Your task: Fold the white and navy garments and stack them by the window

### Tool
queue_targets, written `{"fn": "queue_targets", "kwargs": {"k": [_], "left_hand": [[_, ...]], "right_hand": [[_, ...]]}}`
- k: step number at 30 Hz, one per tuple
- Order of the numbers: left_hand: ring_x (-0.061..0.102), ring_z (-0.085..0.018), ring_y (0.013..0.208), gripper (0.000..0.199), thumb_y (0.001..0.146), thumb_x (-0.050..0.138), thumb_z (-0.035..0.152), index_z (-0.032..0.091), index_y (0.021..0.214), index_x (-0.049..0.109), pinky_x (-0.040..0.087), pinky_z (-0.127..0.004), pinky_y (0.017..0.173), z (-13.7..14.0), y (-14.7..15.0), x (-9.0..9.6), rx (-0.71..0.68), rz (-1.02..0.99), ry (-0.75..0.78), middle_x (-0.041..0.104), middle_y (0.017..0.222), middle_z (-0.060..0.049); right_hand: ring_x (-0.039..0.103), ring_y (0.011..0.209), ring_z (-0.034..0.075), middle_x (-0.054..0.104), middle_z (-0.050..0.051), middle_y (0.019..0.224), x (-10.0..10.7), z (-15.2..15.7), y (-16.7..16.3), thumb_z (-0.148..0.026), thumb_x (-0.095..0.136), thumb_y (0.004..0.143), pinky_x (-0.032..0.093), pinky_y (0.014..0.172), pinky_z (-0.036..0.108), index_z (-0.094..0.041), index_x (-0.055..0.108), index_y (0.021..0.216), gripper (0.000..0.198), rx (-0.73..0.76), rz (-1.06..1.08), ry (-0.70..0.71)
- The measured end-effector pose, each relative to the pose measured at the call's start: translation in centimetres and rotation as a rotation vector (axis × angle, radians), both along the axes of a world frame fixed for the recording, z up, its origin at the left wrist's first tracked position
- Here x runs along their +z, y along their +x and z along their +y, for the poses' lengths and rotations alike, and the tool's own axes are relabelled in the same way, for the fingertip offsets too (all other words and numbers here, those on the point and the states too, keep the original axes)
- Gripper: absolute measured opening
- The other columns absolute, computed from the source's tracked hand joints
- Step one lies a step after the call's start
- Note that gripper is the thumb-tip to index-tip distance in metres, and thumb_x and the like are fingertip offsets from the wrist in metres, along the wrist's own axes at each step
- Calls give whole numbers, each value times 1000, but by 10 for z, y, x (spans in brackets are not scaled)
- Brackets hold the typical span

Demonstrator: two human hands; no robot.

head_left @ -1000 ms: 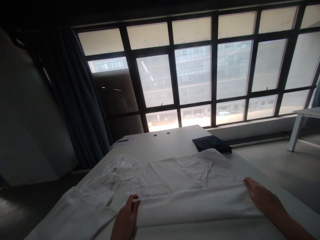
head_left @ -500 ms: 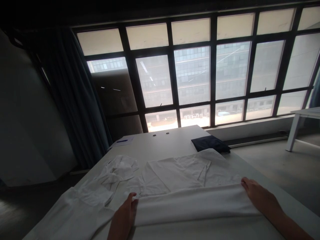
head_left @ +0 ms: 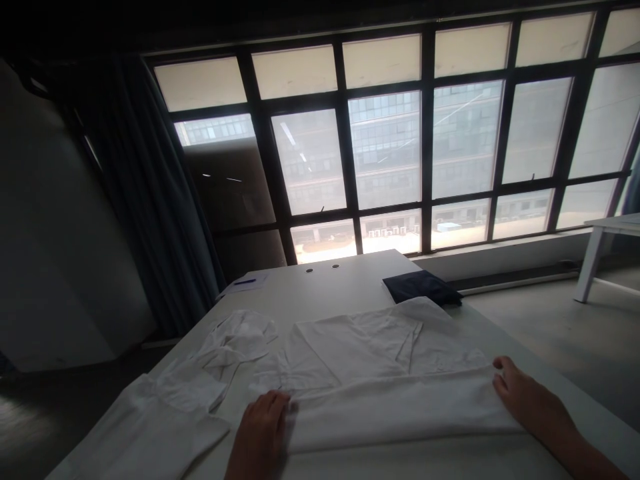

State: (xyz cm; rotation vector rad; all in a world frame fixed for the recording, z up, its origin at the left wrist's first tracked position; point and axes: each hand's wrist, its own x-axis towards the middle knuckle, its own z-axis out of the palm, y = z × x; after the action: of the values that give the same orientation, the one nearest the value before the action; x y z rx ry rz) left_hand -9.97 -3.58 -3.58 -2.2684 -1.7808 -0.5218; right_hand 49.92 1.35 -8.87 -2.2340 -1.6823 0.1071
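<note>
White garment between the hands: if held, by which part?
The left hand is at the left end and the right hand at the right end of the near folded band of the white garment; whether either grip holds it cannot be told.

A head-worn camera looks forward and down, across the table [head_left: 305, 293] toward windows [head_left: 385, 150].

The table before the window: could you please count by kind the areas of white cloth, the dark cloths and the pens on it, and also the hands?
White cloth areas: 2 (front white cloth, left white cloth; layers uncounted)
Dark folded cloth: 1
Pen: 1
Hands: 2 (left hand, right hand)
Total: 6
</note>
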Motion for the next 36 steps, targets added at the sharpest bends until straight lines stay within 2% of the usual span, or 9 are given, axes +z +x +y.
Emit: {"fn": "queue_targets", "kwargs": {"k": [2,5,8,12,16,19,24,27,36], "left_hand": [[65,-24,108,28,95,50,23,28,116,68,53,-39,97,-1,22,5,-162,-71,-51,70,119,-6],[58,-23,126,32,98,51,30,33,128,62,49,-39,108,1,60,14,-377,-78,-162,63,137,-4],[43,-25,143,45,100,51,45,36,143,50,40,-44,117,9,87,18,-479,-30,-249,47,155,0],[28,-29,151,62,101,41,60,39,158,26,31,-52,122,20,98,12,-460,30,-320,24,166,1],[19,-31,153,72,99,38,67,39,160,12,23,-57,124,22,94,0,-420,43,-379,13,167,1],[16,-32,154,73,99,38,69,40,160,10,19,-59,124,20,93,-3,-401,39,-400,10,167,1],[11,-31,154,74,98,37,70,40,160,8,14,-61,125,17,95,3,-385,17,-453,7,167,0],[10,-31,155,76,98,38,70,39,160,7,11,-61,125,15,96,5,-381,4,-473,6,167,0],[9,-36,154,77,97,36,72,38,159,5,8,-69,121,12,94,-4,-360,1,-510,4,167,-2]], "right_hand": [[72,81,28,73,13,101,1,-2,0,-36,28,96,46,65,38,-24,53,111,31,26,6,-2],[72,85,26,72,12,110,2,-2,0,-35,27,97,46,67,37,-24,55,107,32,75,7,7],[71,92,26,69,13,119,0,-2,2,-36,26,97,48,72,38,-24,58,108,36,99,36,23],[70,99,27,68,12,125,-2,-2,4,-39,29,97,50,78,38,-24,61,111,38,109,82,60],[69,100,27,69,12,124,-2,-1,5,-41,30,97,50,79,37,-25,64,109,40,96,100,62],[70,98,27,69,12,123,-3,1,7,-43,29,98,50,78,37,-25,65,108,41,95,95,42],[71,98,26,69,11,122,-7,4,12,-45,28,99,50,80,36,-25,65,108,43,102,88,33],[70,97,27,70,12,121,-7,3,12,-47,26,99,50,76,37,-25,64,108,45,100,94,34],[69,84,25,71,9,111,-4,3,5,-50,33,96,47,70,35,-26,62,99,38,77,56,58]]}}
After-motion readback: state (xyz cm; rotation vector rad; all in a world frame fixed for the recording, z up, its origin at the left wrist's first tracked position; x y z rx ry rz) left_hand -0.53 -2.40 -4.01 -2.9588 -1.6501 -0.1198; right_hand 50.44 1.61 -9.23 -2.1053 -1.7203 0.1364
